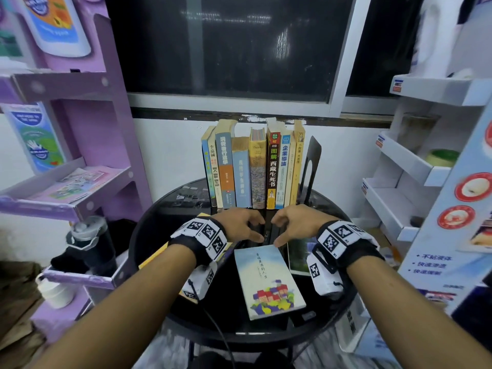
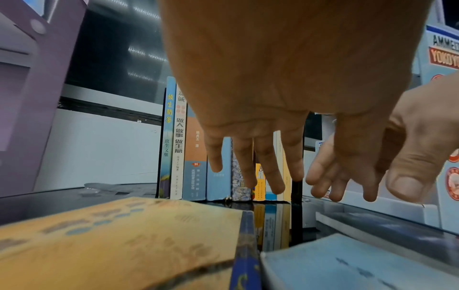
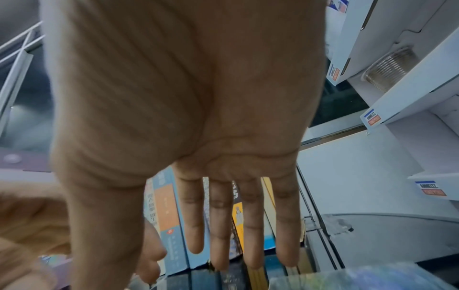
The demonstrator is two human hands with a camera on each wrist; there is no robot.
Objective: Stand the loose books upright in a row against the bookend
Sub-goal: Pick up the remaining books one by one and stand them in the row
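both hands empty. left hand [image 1: 241,222] and right hand [image 1: 295,222] hover palm-down just in front of the upright row of paperback books [image 1: 253,169]. fingers loosely spread and relaxed in both wrist views, gripping nothing.

row stands at the far side of the round black glossy table [image 1: 149,235], its right end close against the black metal bookend [image 1: 311,169]. exact contact there i can't tell.

loose books still flat on the near side: pale blue paperback with little coloured houses on its cover [image 1: 269,280] in the middle, yellow-orange paperback [image 2: 111,239] to its left under the left wrist, green-covered book [image 1: 299,255] to its right, partly hidden by the right wrist. a dark book also seems to lie flat under the fingertips; too dark to be sure.

step in hand, as i read it: pick the next flat book.

how to do it well:
- take the blue one first, it's nearest and clear on top.
- glossy top, so slide a corner off the other books or lever the far edge up with a thumb, then pinch the spine.
- only free end is the left, so steady the leftmost blue-spined book [image 1: 206,171] with the left hand while the right stands the new one up.
- spine facing near, like the others, then push the row rightward so it packs.
- risk: the leftmost books lean slightly; bump them and they could fall left.
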